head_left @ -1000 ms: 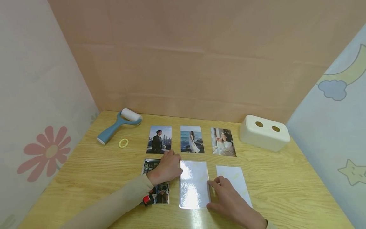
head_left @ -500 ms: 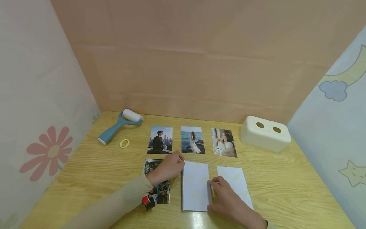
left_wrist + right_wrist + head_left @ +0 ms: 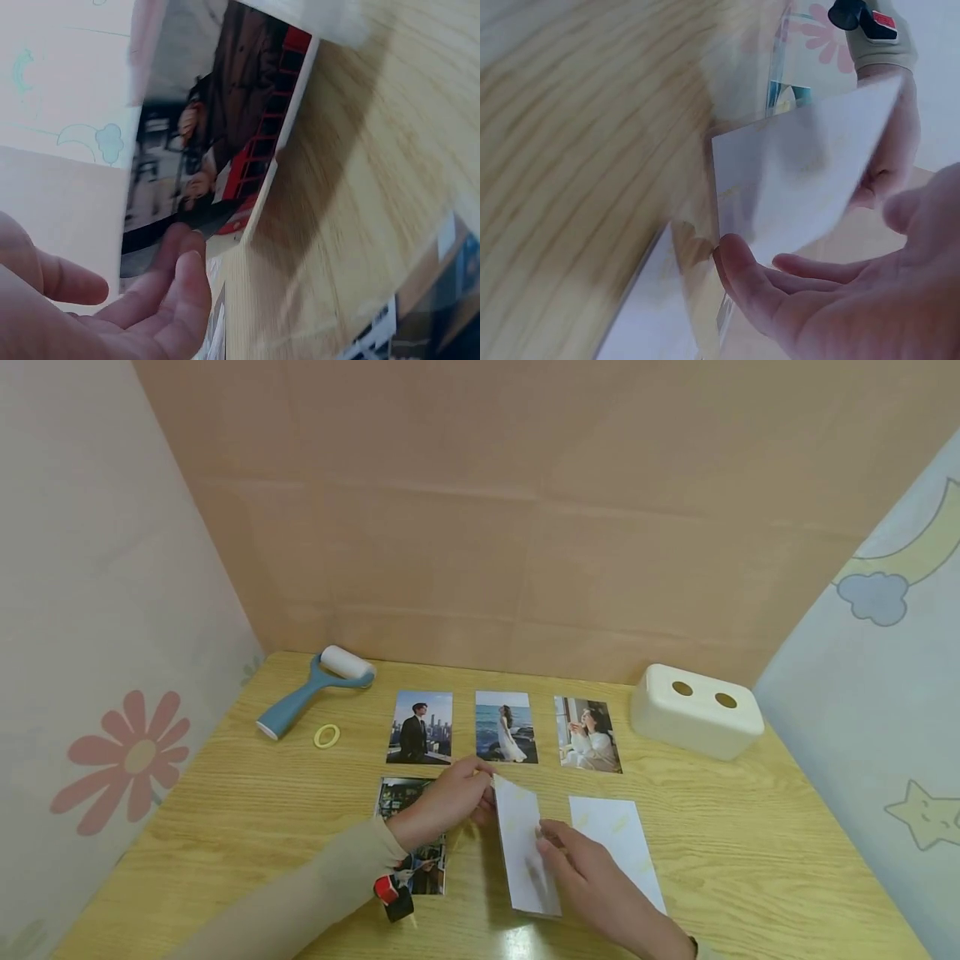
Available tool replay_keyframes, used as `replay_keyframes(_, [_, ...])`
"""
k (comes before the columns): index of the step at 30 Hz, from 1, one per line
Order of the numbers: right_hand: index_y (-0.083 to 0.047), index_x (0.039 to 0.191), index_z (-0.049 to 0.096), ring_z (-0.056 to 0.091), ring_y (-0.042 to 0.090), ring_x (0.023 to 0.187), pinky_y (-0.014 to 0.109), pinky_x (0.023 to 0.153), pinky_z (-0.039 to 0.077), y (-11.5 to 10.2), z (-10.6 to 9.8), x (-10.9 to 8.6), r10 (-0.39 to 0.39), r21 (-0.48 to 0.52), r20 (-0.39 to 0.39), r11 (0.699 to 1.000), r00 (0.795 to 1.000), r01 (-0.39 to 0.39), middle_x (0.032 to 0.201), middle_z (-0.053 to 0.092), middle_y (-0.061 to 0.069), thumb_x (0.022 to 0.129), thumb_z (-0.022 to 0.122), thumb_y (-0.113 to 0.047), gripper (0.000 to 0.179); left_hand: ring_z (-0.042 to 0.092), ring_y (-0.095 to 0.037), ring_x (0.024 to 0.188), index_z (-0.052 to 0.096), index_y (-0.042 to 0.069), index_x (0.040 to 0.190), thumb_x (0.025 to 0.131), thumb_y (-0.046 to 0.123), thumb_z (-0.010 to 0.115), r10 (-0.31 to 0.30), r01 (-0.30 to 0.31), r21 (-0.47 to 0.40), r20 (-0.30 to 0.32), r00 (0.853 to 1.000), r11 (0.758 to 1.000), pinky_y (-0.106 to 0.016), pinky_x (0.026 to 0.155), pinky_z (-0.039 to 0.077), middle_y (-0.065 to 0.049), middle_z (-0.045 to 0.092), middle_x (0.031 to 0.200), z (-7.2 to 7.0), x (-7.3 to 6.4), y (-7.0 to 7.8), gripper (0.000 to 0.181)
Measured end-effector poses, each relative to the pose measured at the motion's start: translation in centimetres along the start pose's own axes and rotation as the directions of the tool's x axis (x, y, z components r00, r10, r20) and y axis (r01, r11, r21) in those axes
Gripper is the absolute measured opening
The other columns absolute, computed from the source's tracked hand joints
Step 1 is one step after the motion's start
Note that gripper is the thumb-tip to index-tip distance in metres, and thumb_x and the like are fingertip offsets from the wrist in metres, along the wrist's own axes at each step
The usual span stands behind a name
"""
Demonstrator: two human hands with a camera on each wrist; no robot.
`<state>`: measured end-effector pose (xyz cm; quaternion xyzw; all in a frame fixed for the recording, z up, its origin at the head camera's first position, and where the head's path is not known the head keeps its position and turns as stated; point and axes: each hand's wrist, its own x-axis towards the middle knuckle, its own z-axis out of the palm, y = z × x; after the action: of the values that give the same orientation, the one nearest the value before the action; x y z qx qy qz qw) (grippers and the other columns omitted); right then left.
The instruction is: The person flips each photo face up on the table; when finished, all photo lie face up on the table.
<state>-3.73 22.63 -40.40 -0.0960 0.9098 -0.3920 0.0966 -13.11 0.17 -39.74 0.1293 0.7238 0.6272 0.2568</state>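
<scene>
A photo print (image 3: 521, 847) with a plain white back stands tilted up off the table in the head view. Its picture side (image 3: 187, 127), a dark-clothed figure with red, faces my left hand (image 3: 457, 793). That hand holds the raised left edge near the far corner; in the left wrist view its fingertips (image 3: 187, 247) lie against the picture. My right hand (image 3: 592, 872) touches the right part of the white back. Seen from the right wrist, its fingers (image 3: 739, 259) meet the lower edge while the thumb (image 3: 904, 214) stays apart.
Three photos (image 3: 420, 727) lie in a far row. A dark picture (image 3: 431, 864) lies partly under my left wrist, and a white-backed card (image 3: 615, 835) lies beside my right hand. A blue-handled roller (image 3: 296, 702), yellow ring (image 3: 327, 737) and cream box (image 3: 693, 718) stand farther out.
The print went from flat on the table to tilted up, its left edge lifted and swung rightward. My left hand moved right with it; my right fingers came onto its white back.
</scene>
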Motion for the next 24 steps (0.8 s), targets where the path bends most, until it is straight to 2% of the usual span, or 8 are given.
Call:
replay_keyframes(5, [-0.001,0.144,0.051,0.055,0.027,0.127,0.049,0.100,0.046,-0.6,-0.1,0.1,0.049,0.078,0.015,0.996,0.999,-0.050,0.137,0.061,0.010,0.110,0.038,-0.042,0.055,0.069,-0.032,0.092,0.049,-0.010,0.136,0.103,0.010,0.038,-0.001,0.002,-0.060,0.017,1.000,0.998,-0.048,0.081,0.055,-0.015,0.070,0.099,0.8,0.3,0.2,0.040])
replay_keyframes(11, [0.001,0.151,0.039,0.065,0.028,0.107,0.052,0.089,0.051,-0.9,-0.5,0.5,0.102,0.180,0.090,0.977,0.991,-0.117,0.134,0.060,0.018,0.109,0.037,-0.047,0.063,0.069,-0.036,0.097,0.047,-0.010,0.136,0.099,0.010,0.049,-0.027,0.038,-0.150,0.074,0.997,0.988,-0.049,0.083,0.056,-0.018,0.072,0.103,1.5,0.3,0.3,0.043])
replay_keyframes(14, [0.001,0.152,0.035,0.068,0.028,0.102,0.055,0.090,0.051,-1.0,-0.7,0.7,0.120,0.230,0.103,0.963,0.987,-0.141,0.137,0.057,0.023,0.108,0.041,-0.047,0.066,0.069,-0.037,0.099,0.046,-0.010,0.137,0.099,0.011,0.051,-0.042,0.058,-0.169,0.096,0.995,0.984,-0.048,0.083,0.056,-0.019,0.072,0.104,1.8,0.2,0.2,0.044])
replay_keyframes(17, [0.000,0.151,0.037,0.069,0.029,0.100,0.053,0.089,0.052,-1.0,-0.7,0.8,0.134,0.266,0.073,0.953,0.988,-0.149,0.136,0.058,0.025,0.107,0.046,-0.046,0.064,0.068,-0.037,0.099,0.045,-0.010,0.137,0.100,0.010,0.050,-0.048,0.065,-0.170,0.105,0.993,0.983,-0.047,0.083,0.056,-0.020,0.071,0.105,2.0,0.1,0.2,0.043])
replay_keyframes(24, [0.000,0.144,0.046,0.068,0.029,0.104,0.035,0.078,0.057,-1.4,-0.7,0.7,0.150,0.387,-0.057,0.915,0.987,-0.117,0.128,0.062,0.024,0.106,0.054,-0.034,0.052,0.069,-0.038,0.099,0.046,-0.009,0.136,0.101,0.010,0.050,-0.081,0.099,-0.151,0.122,0.989,0.984,-0.049,0.081,0.056,-0.020,0.070,0.109,1.9,0.1,-0.2,0.041])
